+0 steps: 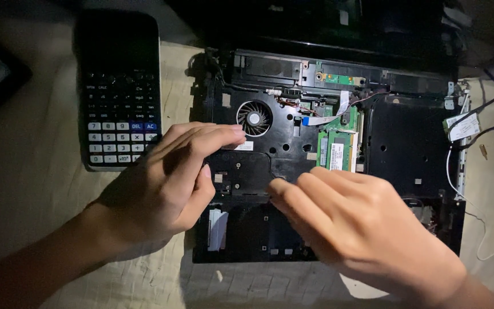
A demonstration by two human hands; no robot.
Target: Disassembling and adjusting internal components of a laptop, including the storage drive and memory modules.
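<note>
1. An opened laptop base point(293, 143), its cover off, is lying on a cloth-covered surface point(47, 229), with the cooling fan point(254, 118) and a green memory module point(337, 150) showing.
2. The left hand point(164, 186) is resting on the base's left side, fingers together and extended, tips pressing just below the fan and gripping nothing.
3. The right hand point(361, 223) is lying across the lower middle, fingers loosely together, tips touching the black plastic frame beside the memory module.
4. Judging by this, both hands are feeling or pressing the inner frame; any lifting would need even force, clear of the loose wires point(475, 123).
5. A calculator point(118, 91) is sitting to the left.
</note>
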